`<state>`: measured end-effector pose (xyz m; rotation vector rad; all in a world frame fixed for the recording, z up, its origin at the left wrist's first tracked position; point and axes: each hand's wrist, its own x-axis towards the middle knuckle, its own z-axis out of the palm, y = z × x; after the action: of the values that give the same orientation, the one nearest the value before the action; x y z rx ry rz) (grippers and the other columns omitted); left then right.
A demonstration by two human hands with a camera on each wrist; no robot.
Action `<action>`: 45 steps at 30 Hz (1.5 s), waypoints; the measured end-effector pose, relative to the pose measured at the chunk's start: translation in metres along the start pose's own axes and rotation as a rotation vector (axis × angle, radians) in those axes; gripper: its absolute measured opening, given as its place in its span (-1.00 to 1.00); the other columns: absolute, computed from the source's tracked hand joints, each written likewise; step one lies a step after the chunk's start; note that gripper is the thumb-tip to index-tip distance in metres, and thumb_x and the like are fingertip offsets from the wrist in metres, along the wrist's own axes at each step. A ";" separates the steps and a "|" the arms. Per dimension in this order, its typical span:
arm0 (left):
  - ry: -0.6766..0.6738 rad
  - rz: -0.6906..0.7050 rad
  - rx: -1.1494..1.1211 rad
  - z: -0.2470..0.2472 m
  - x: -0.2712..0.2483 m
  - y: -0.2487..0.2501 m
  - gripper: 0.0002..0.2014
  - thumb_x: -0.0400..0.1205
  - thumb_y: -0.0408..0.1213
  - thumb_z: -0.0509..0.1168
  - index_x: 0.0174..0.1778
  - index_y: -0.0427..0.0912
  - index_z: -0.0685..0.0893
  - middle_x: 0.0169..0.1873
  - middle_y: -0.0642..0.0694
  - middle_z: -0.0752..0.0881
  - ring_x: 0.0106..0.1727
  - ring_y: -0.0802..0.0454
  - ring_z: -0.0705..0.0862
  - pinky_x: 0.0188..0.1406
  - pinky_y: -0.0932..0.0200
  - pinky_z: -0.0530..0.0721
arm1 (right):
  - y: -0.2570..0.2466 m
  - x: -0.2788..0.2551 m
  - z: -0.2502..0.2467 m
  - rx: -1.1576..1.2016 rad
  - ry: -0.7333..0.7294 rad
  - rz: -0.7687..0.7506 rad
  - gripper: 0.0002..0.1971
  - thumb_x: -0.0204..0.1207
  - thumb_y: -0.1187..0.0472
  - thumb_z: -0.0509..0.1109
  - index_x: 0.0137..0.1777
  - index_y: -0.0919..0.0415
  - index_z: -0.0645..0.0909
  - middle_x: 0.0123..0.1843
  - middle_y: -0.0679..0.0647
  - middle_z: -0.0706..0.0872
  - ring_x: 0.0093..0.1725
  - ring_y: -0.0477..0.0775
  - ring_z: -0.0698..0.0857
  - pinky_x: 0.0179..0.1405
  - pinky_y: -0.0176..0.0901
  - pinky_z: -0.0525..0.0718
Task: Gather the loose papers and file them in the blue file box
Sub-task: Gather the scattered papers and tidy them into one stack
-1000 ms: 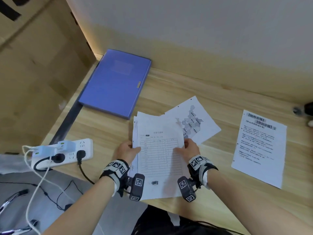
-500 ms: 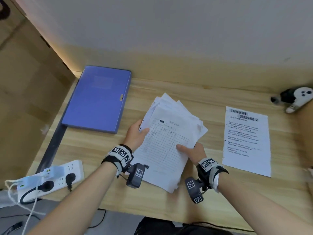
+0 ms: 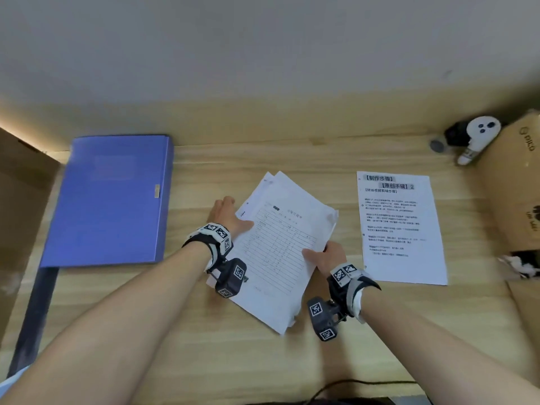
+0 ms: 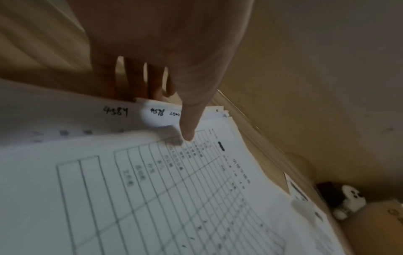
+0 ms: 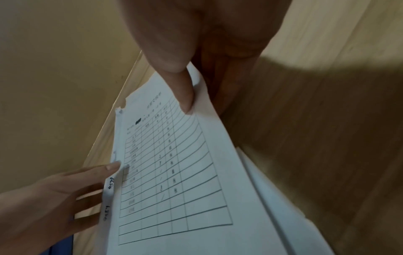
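Note:
The blue file box (image 3: 114,200) lies flat and closed at the left of the desk. A stack of papers (image 3: 280,252) with a printed table on top sits slanted between my hands. My left hand (image 3: 230,217) holds its left edge, thumb on the top sheet and straight fingers going behind the edge, as the left wrist view shows (image 4: 174,103). My right hand (image 3: 324,255) pinches the right edge, thumb on top (image 5: 191,96) and fingers underneath. One loose printed sheet (image 3: 400,229) lies flat to the right of the stack.
A cardboard box (image 3: 511,185) stands at the right edge of the desk, with a white controller (image 3: 473,138) behind it by the wall. A wooden panel (image 3: 23,200) closes off the left side. Bare wooden desk (image 3: 263,361) lies in front of the stack.
Both hands have turned the stack to a slant and carried it away from the desk's front edge. The map sheet that stuck out on the right is now within the stack.

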<state>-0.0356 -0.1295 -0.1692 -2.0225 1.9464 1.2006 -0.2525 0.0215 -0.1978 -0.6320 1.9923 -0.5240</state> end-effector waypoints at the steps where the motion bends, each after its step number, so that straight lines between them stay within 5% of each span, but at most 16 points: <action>1: -0.036 -0.027 -0.050 0.001 0.000 0.002 -0.26 0.42 -0.04 0.51 0.46 -0.13 0.35 0.23 -0.05 0.53 0.23 -0.15 0.61 0.19 -0.03 0.65 | 0.001 0.002 0.001 -0.001 0.004 0.006 -0.75 0.39 0.17 0.48 -0.02 0.31 0.74 -0.05 0.17 0.83 -0.14 0.14 0.77 -0.25 -0.11 0.73; 3: -0.079 -0.055 -0.103 0.007 -0.002 0.003 -0.37 0.43 -0.07 0.52 0.36 -0.14 0.44 0.15 -0.06 0.65 0.10 -0.13 0.69 0.04 0.02 0.69 | -0.003 0.004 0.002 -0.017 0.019 0.010 -0.78 0.39 0.19 0.47 -0.03 0.31 0.74 -0.13 0.10 0.80 -0.25 0.04 0.71 -0.37 -0.21 0.66; 9: -0.015 -0.098 -0.340 0.040 -0.031 -0.014 -0.72 0.55 -0.23 0.46 0.15 -0.18 0.67 0.10 -0.03 0.76 0.05 -0.07 0.72 0.12 0.01 0.71 | -0.017 0.014 -0.003 -0.051 0.066 -0.029 -0.82 0.42 0.17 0.46 0.00 0.18 0.71 -0.17 -0.03 0.73 -0.16 0.06 0.72 -0.34 -0.24 0.60; 15: 0.136 -0.168 -0.515 0.065 -0.045 -0.024 -0.67 0.56 -0.22 0.46 0.23 -0.20 0.71 0.12 -0.11 0.81 0.12 -0.15 0.77 0.18 -0.14 0.74 | -0.022 0.025 -0.030 -0.101 0.060 -0.116 -0.89 0.35 0.14 0.51 -0.23 0.08 0.62 -0.31 -0.07 0.70 -0.31 0.01 0.66 -0.30 -0.17 0.64; 19: 0.230 -0.161 -0.461 0.068 -0.048 0.004 -0.60 0.56 -0.30 0.42 0.31 -0.21 0.57 0.22 -0.15 0.72 0.21 -0.21 0.70 0.19 -0.09 0.69 | -0.008 0.032 -0.073 -0.053 0.159 -0.149 -0.90 0.38 0.14 0.54 -0.17 -0.01 0.67 -0.25 -0.02 0.80 -0.23 0.04 0.79 -0.18 -0.08 0.75; 22: 0.409 -0.056 -0.219 0.073 -0.047 0.029 -0.33 0.48 -0.33 0.45 0.50 -0.18 0.35 0.43 -0.19 0.50 0.45 -0.22 0.46 0.43 -0.16 0.51 | 0.005 0.039 -0.118 -0.039 0.236 -0.121 -0.89 0.47 0.18 0.49 -0.03 0.11 0.68 -0.20 -0.04 0.77 -0.24 0.00 0.74 -0.34 -0.27 0.59; 24: 0.488 0.099 -0.198 0.081 -0.050 0.055 -0.30 0.50 -0.38 0.40 0.57 -0.16 0.29 0.49 -0.14 0.41 0.54 -0.14 0.32 0.54 -0.08 0.36 | 0.019 0.045 -0.148 -0.067 0.294 -0.098 -0.88 0.48 0.17 0.45 0.00 0.10 0.66 -0.17 -0.06 0.74 -0.17 0.02 0.72 -0.27 -0.23 0.56; 29: 0.111 0.277 -0.414 0.121 -0.059 0.141 -0.56 0.63 -0.43 0.23 0.45 -0.11 0.48 0.23 0.02 0.62 0.23 0.08 0.60 0.24 0.20 0.57 | 0.058 0.063 -0.210 -0.094 0.388 -0.084 -0.77 0.45 0.20 0.47 0.10 0.13 0.62 0.09 0.11 0.70 -0.02 0.11 0.70 0.04 -0.04 0.69; 33: -0.104 0.125 -0.399 0.169 -0.053 0.193 -0.57 0.63 -0.33 0.27 0.45 -0.17 0.52 0.19 -0.04 0.68 0.08 0.00 0.68 0.05 0.18 0.63 | 0.088 0.079 -0.246 -0.200 0.472 0.009 -0.50 0.32 0.06 0.54 0.24 0.22 0.58 0.23 0.20 0.60 0.22 0.23 0.60 0.26 0.10 0.62; 37: -0.152 -0.003 -0.286 0.200 -0.044 0.214 -0.56 0.57 -0.18 0.35 0.39 -0.13 0.57 0.26 -0.06 0.69 0.20 -0.07 0.68 0.19 0.16 0.59 | 0.106 0.088 -0.260 -0.215 0.430 0.116 -0.37 0.23 -0.06 0.57 0.26 0.24 0.59 0.17 0.17 0.67 0.24 0.27 0.60 0.28 0.09 0.61; 41: -0.136 -0.031 -0.318 0.210 -0.039 0.217 -0.81 0.52 -0.20 0.43 0.03 -0.11 0.79 0.00 0.00 0.78 0.10 -0.05 0.75 0.00 0.23 0.60 | 0.104 0.083 -0.256 -0.226 0.405 0.088 -0.81 0.24 0.04 0.50 -0.36 0.15 0.64 -0.26 0.10 0.74 -0.05 0.25 0.67 -0.13 -0.08 0.66; 45: -0.091 -0.064 -0.399 0.210 -0.045 0.214 -0.78 0.51 -0.22 0.43 0.07 -0.07 0.69 -0.03 0.00 0.75 -0.01 -0.04 0.73 -0.02 0.15 0.68 | 0.101 0.073 -0.245 0.044 0.438 0.018 -0.99 0.46 0.26 0.40 -0.15 0.15 0.64 -0.19 0.07 0.76 -0.25 0.10 0.66 -0.43 -0.26 0.44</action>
<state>-0.3157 -0.0150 -0.1925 -2.1331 1.6920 1.7459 -0.5206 0.0796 -0.1929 -0.5012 2.3844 -0.7422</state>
